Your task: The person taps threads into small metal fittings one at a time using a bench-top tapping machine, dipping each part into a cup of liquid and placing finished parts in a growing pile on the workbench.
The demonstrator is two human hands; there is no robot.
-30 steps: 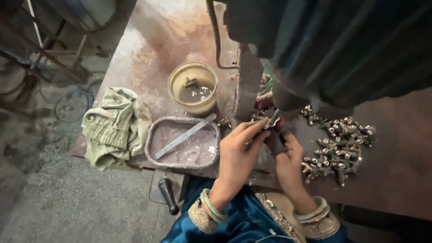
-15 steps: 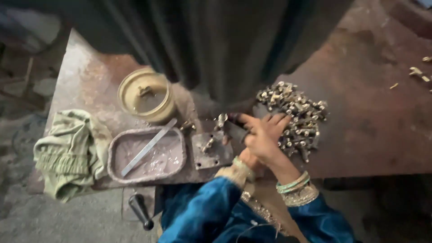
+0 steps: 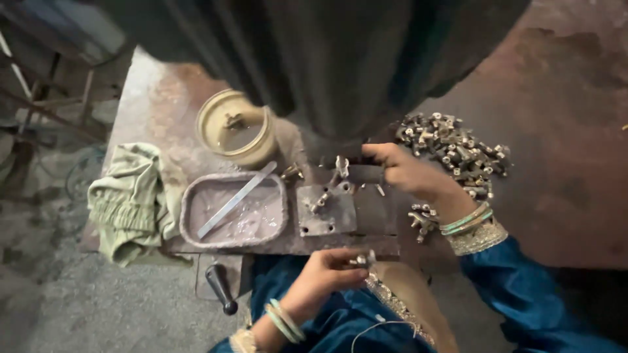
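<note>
My left hand (image 3: 326, 274) is low over my lap by the table's front edge, fingers closed on a small brass fitting (image 3: 362, 259). My right hand (image 3: 404, 171) reaches forward to the base of the dark machine (image 3: 347, 72), fingertips at a small upright metal part (image 3: 341, 165); whether it grips that part is unclear. A square metal plate (image 3: 327, 212) with a brass piece on it lies just left of that hand. A heap of brass fittings (image 3: 451, 145) sits right of the hand, and a few more (image 3: 423, 218) lie by my wrist.
A shallow oval tray (image 3: 190, 219) holds milky liquid and a flat metal strip (image 3: 237, 199). Behind it stands a round brass-coloured bowl (image 3: 237, 134). A crumpled green cloth (image 3: 131, 199) hangs over the rusty table's left edge. A black handle (image 3: 220, 287) sticks out below the front edge.
My left hand has dropped back from the machine to my lap with a fitting in it. My right hand has shifted from the heap toward the machine base. The view has swung.
</note>
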